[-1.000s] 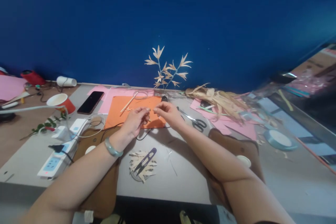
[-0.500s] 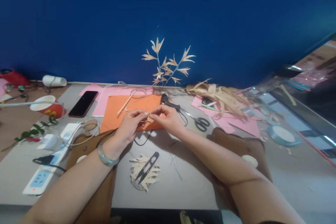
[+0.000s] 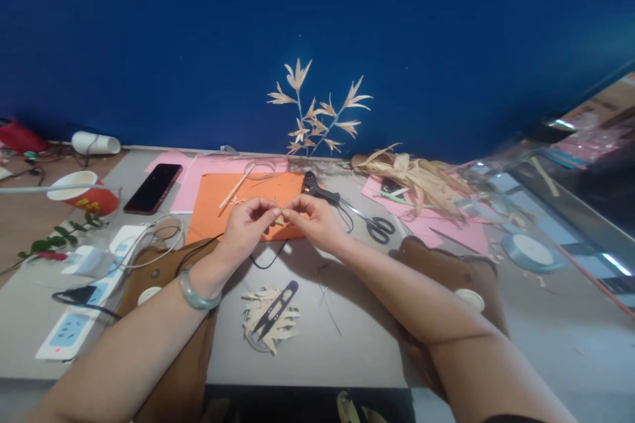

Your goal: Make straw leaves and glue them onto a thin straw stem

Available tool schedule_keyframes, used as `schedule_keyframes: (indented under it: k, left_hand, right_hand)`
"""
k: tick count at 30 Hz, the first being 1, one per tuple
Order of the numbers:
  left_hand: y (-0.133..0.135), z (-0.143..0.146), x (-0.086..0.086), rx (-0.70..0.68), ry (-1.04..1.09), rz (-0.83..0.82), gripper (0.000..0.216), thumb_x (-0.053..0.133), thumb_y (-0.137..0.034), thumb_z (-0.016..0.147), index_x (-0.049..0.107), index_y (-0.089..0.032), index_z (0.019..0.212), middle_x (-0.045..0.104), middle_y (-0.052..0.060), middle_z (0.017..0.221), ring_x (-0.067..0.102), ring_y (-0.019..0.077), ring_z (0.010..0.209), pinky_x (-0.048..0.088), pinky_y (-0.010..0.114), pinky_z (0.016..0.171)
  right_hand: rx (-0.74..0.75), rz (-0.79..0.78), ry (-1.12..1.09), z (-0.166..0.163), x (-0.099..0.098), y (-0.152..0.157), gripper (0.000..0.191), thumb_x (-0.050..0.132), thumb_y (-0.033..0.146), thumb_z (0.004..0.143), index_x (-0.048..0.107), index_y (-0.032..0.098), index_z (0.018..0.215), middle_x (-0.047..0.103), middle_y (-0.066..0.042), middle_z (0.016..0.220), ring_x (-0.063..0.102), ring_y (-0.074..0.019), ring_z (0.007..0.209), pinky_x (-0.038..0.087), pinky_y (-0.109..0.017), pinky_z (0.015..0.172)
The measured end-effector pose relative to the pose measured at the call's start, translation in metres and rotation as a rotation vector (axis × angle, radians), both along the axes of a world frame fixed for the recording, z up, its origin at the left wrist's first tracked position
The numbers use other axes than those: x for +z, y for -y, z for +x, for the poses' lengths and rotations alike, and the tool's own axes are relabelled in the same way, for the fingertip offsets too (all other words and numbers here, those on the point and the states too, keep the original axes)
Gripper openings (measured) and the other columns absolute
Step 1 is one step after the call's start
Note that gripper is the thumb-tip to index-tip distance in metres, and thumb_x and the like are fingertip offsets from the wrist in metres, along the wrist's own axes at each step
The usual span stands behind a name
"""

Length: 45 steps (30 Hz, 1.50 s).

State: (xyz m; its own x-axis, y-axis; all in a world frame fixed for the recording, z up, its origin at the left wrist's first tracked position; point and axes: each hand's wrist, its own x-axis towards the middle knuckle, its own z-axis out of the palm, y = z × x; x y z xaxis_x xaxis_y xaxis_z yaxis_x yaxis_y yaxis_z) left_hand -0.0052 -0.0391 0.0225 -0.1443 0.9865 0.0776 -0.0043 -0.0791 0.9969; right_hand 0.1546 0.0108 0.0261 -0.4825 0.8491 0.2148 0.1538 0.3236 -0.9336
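Observation:
My left hand [image 3: 247,228] and my right hand [image 3: 313,221] meet fingertip to fingertip above the near edge of an orange sheet [image 3: 233,201]. Between the pinched fingers sits a small pale straw piece [image 3: 280,215], held by both hands. A green bangle [image 3: 195,291] circles my left wrist. On the grey table in front of my arms lies a pile of cut straw leaves [image 3: 262,324] with small thread snips [image 3: 276,305] on top. A finished straw leaf branch [image 3: 317,115] stands against the blue wall behind.
Black pliers [image 3: 320,189] and scissors [image 3: 374,227] lie right of the orange sheet, dried husks [image 3: 421,182] on pink paper beyond. A phone [image 3: 153,187], red paper cup [image 3: 82,193], power strip [image 3: 74,324] and cables sit left. A ribbon spool [image 3: 528,252] lies right.
The view has shifted slightly rightward and down. My two hands have drawn closer together, fingertips now touching on the straw piece. Nothing on the table has moved.

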Motion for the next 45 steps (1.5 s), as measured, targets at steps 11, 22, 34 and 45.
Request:
schedule_keyframes:
  k: [11,22,34,45]
  left_hand:
    - [0.0003,0.0040,0.0017,-0.037,0.195,-0.172,0.025,0.074,-0.037,0.069,0.060,-0.016,0.073,0.058,-0.002,0.060,0.051,0.0082,0.054,0.044,0.020,0.052]
    - [-0.0022,-0.0003,-0.0008,-0.252,0.352,-0.242,0.020,0.071,-0.032,0.074,0.060,-0.015,0.073,0.059,-0.002,0.057,0.052,0.0071,0.052,0.040,0.017,0.049]
    - [-0.0023,-0.0019,-0.0036,-0.207,0.386,-0.248,0.025,0.076,-0.035,0.071,0.064,-0.014,0.073,0.058,-0.002,0.054,0.049,0.0057,0.047,0.037,0.017,0.047]
    - [-0.0026,-0.0020,0.0026,-0.172,0.330,-0.233,0.030,0.079,-0.039,0.067,0.065,-0.012,0.071,0.054,-0.003,0.049,0.044,0.0044,0.044,0.034,0.016,0.044]
  right_hand:
    - [-0.035,0.059,0.016,-0.0002,0.0014,0.0023,0.009,0.061,0.024,0.078,0.063,0.016,0.074,0.067,0.000,0.071,0.058,-0.0112,0.067,0.045,-0.023,0.066]
    - [-0.079,0.242,-0.005,0.0020,0.0010,0.0031,0.009,0.063,0.025,0.080,0.062,0.018,0.075,0.067,-0.001,0.071,0.059,-0.0127,0.067,0.044,-0.027,0.067]
    - [-0.074,0.665,0.097,0.0036,-0.0049,0.0018,0.009,0.060,0.024,0.086,0.063,0.020,0.078,0.071,0.000,0.073,0.060,-0.0128,0.064,0.036,-0.038,0.087]
    - [-0.118,0.402,0.075,0.0039,0.0042,0.0041,0.010,0.058,0.023,0.084,0.058,0.019,0.074,0.065,0.000,0.072,0.056,-0.0136,0.069,0.042,-0.031,0.074]
